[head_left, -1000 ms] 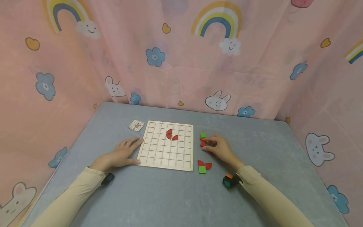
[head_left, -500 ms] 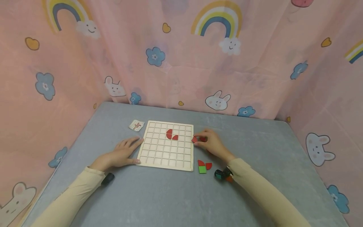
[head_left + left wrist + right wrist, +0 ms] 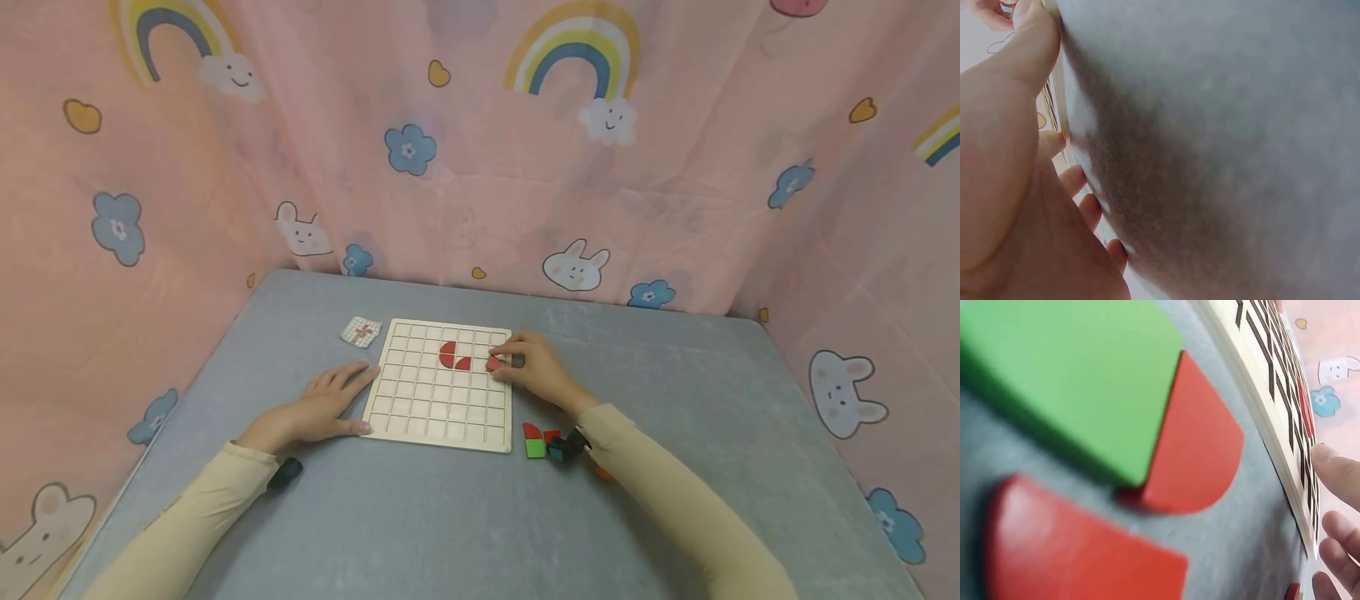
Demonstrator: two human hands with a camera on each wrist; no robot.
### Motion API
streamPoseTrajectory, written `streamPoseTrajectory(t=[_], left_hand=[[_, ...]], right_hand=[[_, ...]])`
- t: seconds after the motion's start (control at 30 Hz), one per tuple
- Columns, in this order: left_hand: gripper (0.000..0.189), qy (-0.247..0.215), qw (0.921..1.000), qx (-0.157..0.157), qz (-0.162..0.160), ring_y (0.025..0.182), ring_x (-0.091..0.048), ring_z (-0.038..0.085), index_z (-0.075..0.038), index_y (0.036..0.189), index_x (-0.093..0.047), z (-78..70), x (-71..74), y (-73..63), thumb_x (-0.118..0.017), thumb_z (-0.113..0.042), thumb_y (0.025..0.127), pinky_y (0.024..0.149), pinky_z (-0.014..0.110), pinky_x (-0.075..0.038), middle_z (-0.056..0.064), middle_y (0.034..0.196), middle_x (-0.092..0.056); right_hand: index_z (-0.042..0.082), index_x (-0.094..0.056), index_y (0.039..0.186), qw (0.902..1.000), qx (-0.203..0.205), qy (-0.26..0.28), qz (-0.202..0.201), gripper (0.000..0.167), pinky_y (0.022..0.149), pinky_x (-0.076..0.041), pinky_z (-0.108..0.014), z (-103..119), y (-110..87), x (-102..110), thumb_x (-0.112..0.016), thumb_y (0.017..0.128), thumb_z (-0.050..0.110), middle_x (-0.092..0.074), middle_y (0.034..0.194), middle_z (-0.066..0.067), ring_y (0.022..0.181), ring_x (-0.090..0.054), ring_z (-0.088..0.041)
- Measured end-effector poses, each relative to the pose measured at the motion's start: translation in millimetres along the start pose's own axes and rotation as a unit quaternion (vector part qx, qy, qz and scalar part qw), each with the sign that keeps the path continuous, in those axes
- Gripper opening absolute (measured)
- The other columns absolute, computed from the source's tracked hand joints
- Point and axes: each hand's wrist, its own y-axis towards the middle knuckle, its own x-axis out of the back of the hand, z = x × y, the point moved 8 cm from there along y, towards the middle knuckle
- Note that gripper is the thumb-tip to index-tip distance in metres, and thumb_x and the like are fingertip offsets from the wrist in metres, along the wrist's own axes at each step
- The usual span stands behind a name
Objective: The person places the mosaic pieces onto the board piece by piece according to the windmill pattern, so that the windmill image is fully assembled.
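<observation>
A pale wooden grid board [image 3: 435, 408] lies on the table. My left hand [image 3: 318, 408] rests at its left edge, thumb and fingers spread and relaxed along the rim. Over the right columns of the board, my right hand [image 3: 536, 367] pinches a red piece [image 3: 492, 363] between thumb and fingers; its full outline is partly covered. Red rounded pieces [image 3: 447, 360] sit in squares toward the board's far side. In the right wrist view, the thumb and fingers [image 3: 1338, 472] show at the board's edge, while the held piece is hidden there.
Right of the board lie a green square [image 3: 535, 448] and red quarter-circle pieces [image 3: 532, 430], one partly behind the wrist camera [image 3: 566, 446]. An orange piece [image 3: 603, 473] shows by the right sleeve. A small patterned card [image 3: 362, 332] lies at the far left.
The right hand has moved left from the loose pieces beside the board to over its right columns, carrying the red piece. The left hand has stayed still.
</observation>
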Motion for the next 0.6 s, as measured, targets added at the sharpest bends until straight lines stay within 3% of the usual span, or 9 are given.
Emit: streamPoseTrajectory(t=[0.27,0.6], left_hand=[[0.092,0.007,1.0000,-0.004,-0.003,0.145,-0.022,0.050,-0.013,0.159,-0.020,1.1,-0.7,-0.4,-0.067,-0.050,0.089,0.112,0.070,-0.020,0.021,0.162,-0.017],[0.094,0.001,0.9998,-0.014,-0.010,0.144,-0.022,0.051,-0.011,0.158,-0.021,-2.2,1.5,-1.0,-0.066,-0.054,0.087,0.112,0.071,-0.020,0.022,0.161,-0.018]], right_hand=[[0.011,-0.075,0.115,0.9994,0.028,-0.018,0.004,0.033,0.083,-0.043,-0.034,10,8.8,-6,-0.079,0.085,0.024,-0.064,0.107,-0.007,0.098,-0.055,-0.022],[0.015,-0.074,0.118,0.9997,0.012,0.000,0.023,0.034,0.086,-0.044,-0.035,7,13.6,-13,-0.078,0.086,0.024,-0.063,0.110,-0.006,0.103,-0.054,-0.022]])
